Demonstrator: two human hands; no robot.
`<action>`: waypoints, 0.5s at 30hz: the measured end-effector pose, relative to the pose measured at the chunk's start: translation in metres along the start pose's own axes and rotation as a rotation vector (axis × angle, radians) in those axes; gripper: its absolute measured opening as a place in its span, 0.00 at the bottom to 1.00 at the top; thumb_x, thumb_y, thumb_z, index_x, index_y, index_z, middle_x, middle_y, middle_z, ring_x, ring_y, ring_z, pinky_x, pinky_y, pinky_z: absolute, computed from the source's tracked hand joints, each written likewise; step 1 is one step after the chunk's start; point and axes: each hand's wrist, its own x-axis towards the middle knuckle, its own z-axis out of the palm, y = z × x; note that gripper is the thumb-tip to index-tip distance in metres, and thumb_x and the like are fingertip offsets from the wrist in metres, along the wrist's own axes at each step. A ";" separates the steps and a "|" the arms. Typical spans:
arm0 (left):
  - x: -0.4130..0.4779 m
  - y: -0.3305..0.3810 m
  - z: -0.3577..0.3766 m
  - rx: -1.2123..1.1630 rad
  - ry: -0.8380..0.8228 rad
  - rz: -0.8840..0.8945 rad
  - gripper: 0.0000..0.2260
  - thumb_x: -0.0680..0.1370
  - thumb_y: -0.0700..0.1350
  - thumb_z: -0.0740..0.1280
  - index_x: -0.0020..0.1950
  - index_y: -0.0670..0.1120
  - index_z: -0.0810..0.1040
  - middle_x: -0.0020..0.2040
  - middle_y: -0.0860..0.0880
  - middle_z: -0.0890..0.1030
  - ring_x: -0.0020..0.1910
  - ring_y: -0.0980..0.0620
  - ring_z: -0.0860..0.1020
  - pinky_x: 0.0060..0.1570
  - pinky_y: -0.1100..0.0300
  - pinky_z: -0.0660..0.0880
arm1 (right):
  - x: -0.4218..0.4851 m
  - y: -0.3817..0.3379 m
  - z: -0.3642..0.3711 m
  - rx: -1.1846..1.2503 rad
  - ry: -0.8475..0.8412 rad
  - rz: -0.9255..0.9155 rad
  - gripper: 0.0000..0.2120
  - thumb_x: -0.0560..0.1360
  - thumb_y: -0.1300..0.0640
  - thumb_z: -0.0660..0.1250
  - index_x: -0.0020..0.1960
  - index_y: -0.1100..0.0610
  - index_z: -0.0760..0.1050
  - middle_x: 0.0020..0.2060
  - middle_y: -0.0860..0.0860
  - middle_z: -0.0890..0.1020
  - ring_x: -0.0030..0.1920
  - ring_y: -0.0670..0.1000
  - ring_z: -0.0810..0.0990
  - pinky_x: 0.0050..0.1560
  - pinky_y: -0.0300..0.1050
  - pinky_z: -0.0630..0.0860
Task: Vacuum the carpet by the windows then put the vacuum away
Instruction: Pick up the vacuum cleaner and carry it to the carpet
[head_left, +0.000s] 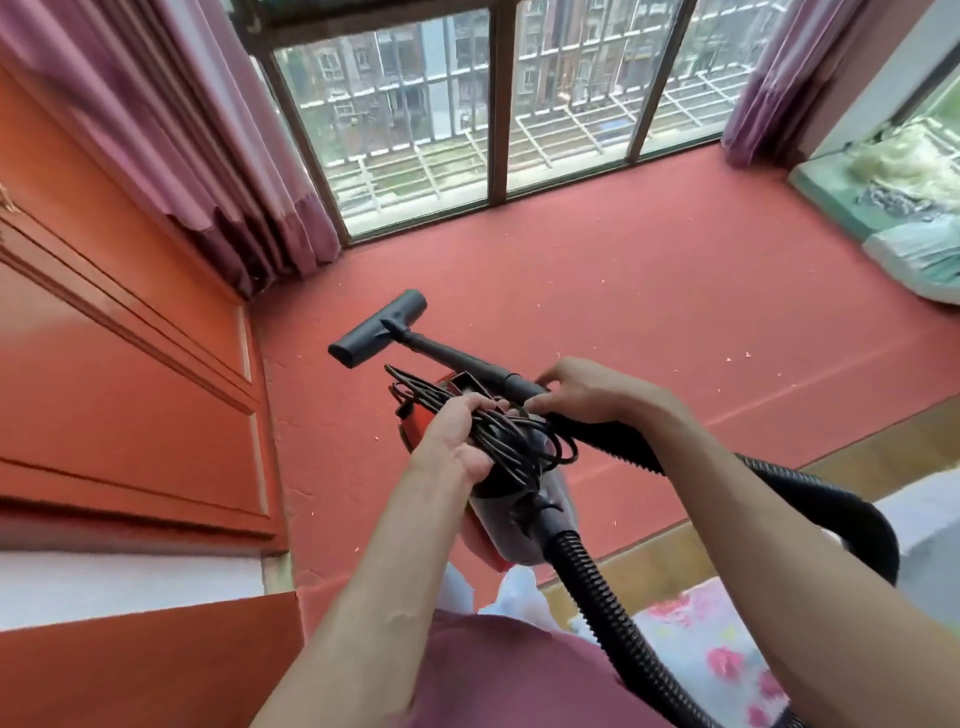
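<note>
Vacuum (511, 525) above carpet (623, 286): left hand (457, 441) grip wraps cord bundle (524, 441); right hand (587, 389) grip pinches wand (452, 356).

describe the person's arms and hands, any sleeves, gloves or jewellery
The left hand and right hand wear no gloves, and no watch, ring or bracelet shows. The arms behind them carry no sleeves as far as the frame reaches. A mauve garment covers the body at the bottom edge.
</note>
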 end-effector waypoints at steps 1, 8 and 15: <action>0.007 0.009 0.011 0.012 -0.004 -0.006 0.09 0.80 0.35 0.57 0.42 0.37 0.74 0.36 0.41 0.76 0.35 0.45 0.77 0.40 0.49 0.80 | 0.009 0.005 -0.010 0.015 0.010 0.008 0.16 0.73 0.45 0.68 0.51 0.57 0.82 0.44 0.55 0.85 0.46 0.55 0.83 0.49 0.49 0.78; 0.073 0.067 0.075 0.115 -0.009 -0.107 0.09 0.80 0.35 0.56 0.43 0.37 0.73 0.38 0.41 0.74 0.36 0.46 0.75 0.38 0.51 0.79 | 0.065 0.030 -0.066 0.101 0.051 0.136 0.17 0.74 0.45 0.67 0.54 0.58 0.81 0.47 0.55 0.84 0.47 0.55 0.82 0.50 0.50 0.78; 0.146 0.133 0.142 0.251 -0.049 -0.237 0.10 0.79 0.34 0.55 0.40 0.39 0.71 0.35 0.43 0.72 0.35 0.47 0.73 0.43 0.54 0.75 | 0.123 0.038 -0.121 0.234 0.117 0.315 0.17 0.75 0.46 0.67 0.56 0.56 0.81 0.48 0.55 0.84 0.49 0.54 0.82 0.52 0.47 0.77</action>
